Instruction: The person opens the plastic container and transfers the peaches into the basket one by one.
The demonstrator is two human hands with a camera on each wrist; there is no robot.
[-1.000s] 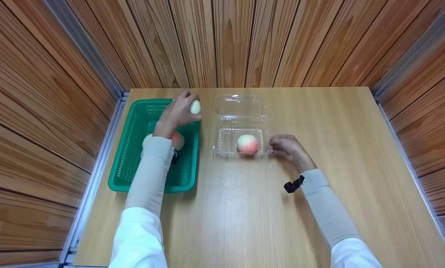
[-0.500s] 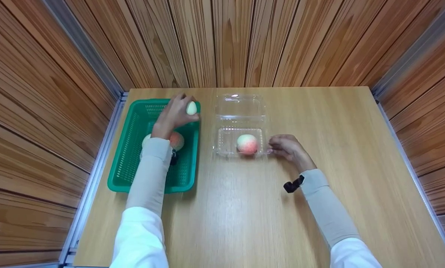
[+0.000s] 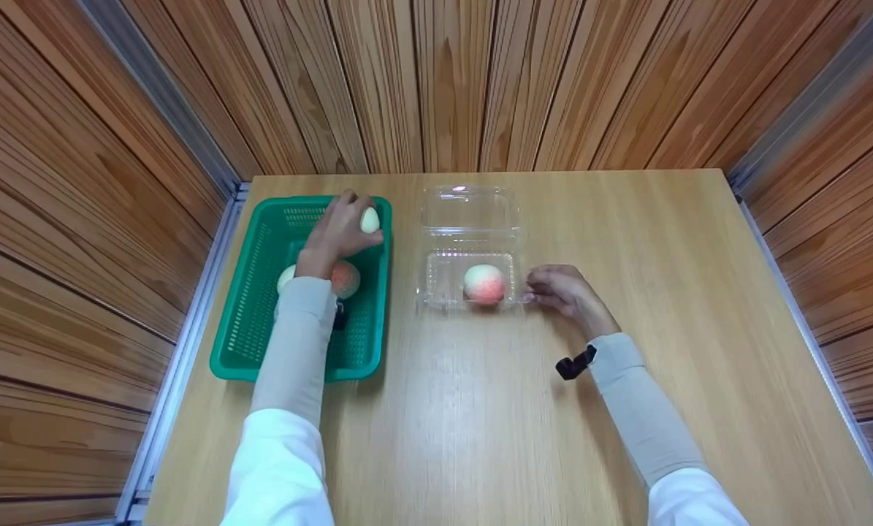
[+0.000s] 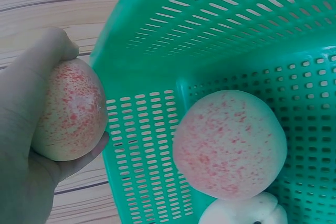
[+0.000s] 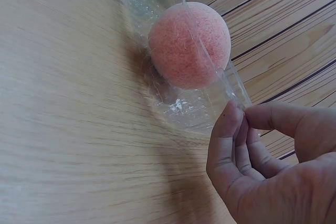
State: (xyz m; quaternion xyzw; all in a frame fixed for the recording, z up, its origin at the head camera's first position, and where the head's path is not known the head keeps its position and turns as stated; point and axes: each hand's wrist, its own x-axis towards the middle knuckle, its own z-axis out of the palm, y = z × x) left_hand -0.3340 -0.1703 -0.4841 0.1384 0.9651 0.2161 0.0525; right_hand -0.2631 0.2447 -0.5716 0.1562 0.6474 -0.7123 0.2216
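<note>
My left hand (image 3: 337, 235) grips a peach (image 4: 72, 109), pale with red speckles, over the far end of the green basket (image 3: 385, 307). Below it in the basket lie a reddish peach (image 3: 345, 280) and a whitish one (image 3: 286, 276), partly covered by my forearm. Thumb and fingers of my right hand (image 5: 268, 156) pinch the rim of a clear plastic clamshell box (image 3: 443, 298) at its near right corner. The box's lid (image 3: 470, 204) is folded back, away from me. In its base sits a pink and cream peach (image 3: 484, 285), towards the right side.
The basket stands left of the box, with a strip of wooden table (image 3: 405, 329) between them. Wood-panelled walls (image 3: 451, 88) rise behind the table and on both sides. A black wrist camera (image 3: 576, 363) juts from my right sleeve.
My left hand has moved a little towards me and to the left with the peach, further over the basket. The right hand has stayed at the box's corner.
</note>
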